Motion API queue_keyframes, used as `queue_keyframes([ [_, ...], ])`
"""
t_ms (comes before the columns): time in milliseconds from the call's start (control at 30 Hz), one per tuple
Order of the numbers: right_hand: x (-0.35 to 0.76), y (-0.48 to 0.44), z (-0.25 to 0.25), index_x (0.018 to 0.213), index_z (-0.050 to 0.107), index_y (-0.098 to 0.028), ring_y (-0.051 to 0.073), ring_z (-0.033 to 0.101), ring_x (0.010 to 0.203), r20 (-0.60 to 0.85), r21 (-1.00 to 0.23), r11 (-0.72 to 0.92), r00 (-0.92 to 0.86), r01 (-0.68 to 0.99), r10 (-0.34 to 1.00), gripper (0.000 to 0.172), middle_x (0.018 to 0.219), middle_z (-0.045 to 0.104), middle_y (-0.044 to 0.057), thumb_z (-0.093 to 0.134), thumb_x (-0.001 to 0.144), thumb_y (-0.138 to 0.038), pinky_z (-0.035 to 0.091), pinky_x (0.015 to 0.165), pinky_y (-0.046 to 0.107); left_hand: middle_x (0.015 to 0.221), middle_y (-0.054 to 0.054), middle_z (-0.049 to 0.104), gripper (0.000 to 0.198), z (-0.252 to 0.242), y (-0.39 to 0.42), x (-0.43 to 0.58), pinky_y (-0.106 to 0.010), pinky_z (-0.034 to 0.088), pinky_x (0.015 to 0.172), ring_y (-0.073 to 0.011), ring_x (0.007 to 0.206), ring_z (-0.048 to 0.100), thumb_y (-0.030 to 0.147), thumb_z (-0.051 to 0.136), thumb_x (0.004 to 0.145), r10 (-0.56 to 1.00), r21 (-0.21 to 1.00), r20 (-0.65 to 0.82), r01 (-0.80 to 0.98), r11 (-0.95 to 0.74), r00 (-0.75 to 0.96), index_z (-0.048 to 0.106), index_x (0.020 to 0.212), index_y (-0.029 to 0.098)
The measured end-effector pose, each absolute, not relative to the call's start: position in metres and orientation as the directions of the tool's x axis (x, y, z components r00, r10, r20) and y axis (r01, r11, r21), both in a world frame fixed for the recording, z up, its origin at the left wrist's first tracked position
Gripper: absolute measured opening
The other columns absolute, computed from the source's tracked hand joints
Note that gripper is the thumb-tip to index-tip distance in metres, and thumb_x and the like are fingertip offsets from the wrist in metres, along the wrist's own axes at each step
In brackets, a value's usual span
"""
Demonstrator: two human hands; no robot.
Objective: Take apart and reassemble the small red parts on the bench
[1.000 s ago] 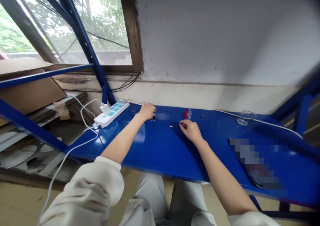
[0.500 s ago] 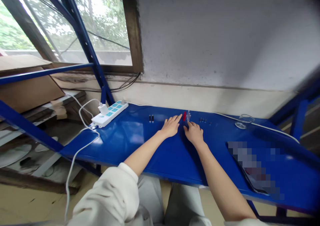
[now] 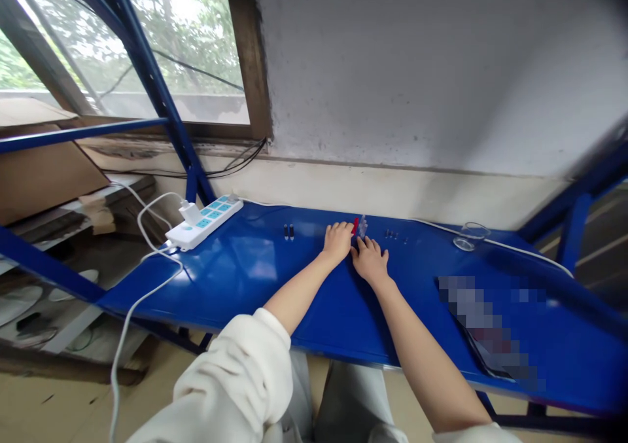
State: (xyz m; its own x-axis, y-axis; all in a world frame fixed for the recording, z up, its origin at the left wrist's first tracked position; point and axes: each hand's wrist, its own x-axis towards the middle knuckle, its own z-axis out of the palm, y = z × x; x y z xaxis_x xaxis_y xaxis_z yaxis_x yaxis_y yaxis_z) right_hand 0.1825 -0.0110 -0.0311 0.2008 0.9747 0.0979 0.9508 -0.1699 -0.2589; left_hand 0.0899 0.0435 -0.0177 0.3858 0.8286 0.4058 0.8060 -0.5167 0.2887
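A small upright red piece (image 3: pixel 355 225) stands toward the back of the blue table. Touching or almost touching its left side are the fingertips of my left hand (image 3: pixel 337 241), the fingers lightly bent and side by side. Just right of the red piece is a cluster of clear plastic pieces (image 3: pixel 363 226). My right hand (image 3: pixel 371 260) rests palm down in front of that cluster, fingers spread and its grip empty. Two small dark cylinders with pale ends (image 3: pixel 289 232) lie left of my hands. Several tiny pieces (image 3: pixel 391 235), too small to name, sit to the right.
A white power strip (image 3: pixel 203 222) with a plug and cable occupies the left end of the blue table (image 3: pixel 235 279). A clear glass cup (image 3: pixel 470 237) is at the back right, beside a white cable (image 3: pixel 530 254). A blurred-out flat item (image 3: pixel 483 325) lies at the front right.
My left hand's pointing index finger has drawn back, and its fingers now bend beside the red piece. My right hand's fingers have spread. The view has shifted slightly.
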Motion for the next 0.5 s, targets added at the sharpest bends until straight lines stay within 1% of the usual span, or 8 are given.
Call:
queue_keyframes([
  [67,0.182,-0.01,-0.032,0.133,0.034,-0.017,0.026,0.019,0.129,0.103,-0.257,-0.168,0.199,0.952,0.975,0.051,0.14,0.03,0.012,0.025,0.088,-0.039,0.014,0.098,0.057,0.093,-0.008,0.06,0.019,-0.013,0.043,0.087,-0.036,0.036,0.081,-0.0216,0.092,0.052,0.019,0.041,0.084,0.821,0.309,0.435,0.795,-0.522,0.37,0.058,0.091,0.016],
  [133,0.183,-0.008,-0.034,0.134,0.033,-0.017,0.026,0.018,0.129,0.104,-0.258,-0.17,0.203,0.951,0.974,0.052,0.14,0.029,0.012,0.024,0.088,-0.041,0.013,0.098,0.058,0.088,-0.007,0.061,0.014,-0.008,0.04,0.08,-0.034,0.038,0.078,-0.0202,0.087,0.053,0.017,0.045,0.082,0.813,0.353,0.458,0.766,-0.537,0.359,0.059,0.084,0.017],
  [267,0.183,-0.004,-0.037,0.135,0.03,-0.018,0.026,0.017,0.13,0.091,-0.253,-0.187,0.216,0.949,0.972,0.054,0.141,0.027,0.01,0.021,0.088,-0.044,0.011,0.099,0.059,0.08,-0.004,0.062,0.009,-0.003,0.029,0.057,-0.029,0.041,0.073,-0.016,0.077,0.055,0.016,0.052,0.076,0.79,0.478,0.52,0.655,-0.585,0.326,0.059,0.08,0.018],
  [333,0.183,-0.002,-0.039,0.136,0.029,-0.018,0.026,0.016,0.13,0.082,-0.25,-0.19,0.216,0.949,0.973,0.055,0.142,0.026,0.009,0.019,0.088,-0.045,0.01,0.099,0.059,0.078,-0.003,0.062,0.008,-0.005,0.021,0.046,-0.027,0.043,0.07,-0.0138,0.072,0.055,0.017,0.053,0.075,0.796,0.563,0.543,0.587,-0.582,0.269,0.059,0.08,0.018],
  [400,0.183,-0.001,-0.04,0.136,0.028,-0.018,0.026,0.016,0.13,0.08,-0.246,-0.192,0.218,0.95,0.973,0.056,0.142,0.025,0.009,0.018,0.088,-0.046,0.01,0.099,0.06,0.076,-0.002,0.063,0.008,-0.007,0.013,0.037,-0.025,0.044,0.066,-0.0118,0.066,0.055,0.019,0.054,0.074,0.834,0.675,0.522,0.512,-0.531,0.178,0.06,0.079,0.017],
  [500,0.184,0.0,-0.041,0.136,0.028,-0.018,0.026,0.016,0.131,0.077,-0.238,-0.197,0.22,0.951,0.972,0.056,0.143,0.024,0.009,0.017,0.088,-0.046,0.01,0.099,0.06,0.072,-0.003,0.063,0.007,-0.011,0.004,0.032,-0.023,0.045,0.062,-0.0104,0.062,0.055,0.02,0.057,0.072,0.902,0.818,0.426,0.398,-0.416,0.068,0.06,0.076,0.015],
])
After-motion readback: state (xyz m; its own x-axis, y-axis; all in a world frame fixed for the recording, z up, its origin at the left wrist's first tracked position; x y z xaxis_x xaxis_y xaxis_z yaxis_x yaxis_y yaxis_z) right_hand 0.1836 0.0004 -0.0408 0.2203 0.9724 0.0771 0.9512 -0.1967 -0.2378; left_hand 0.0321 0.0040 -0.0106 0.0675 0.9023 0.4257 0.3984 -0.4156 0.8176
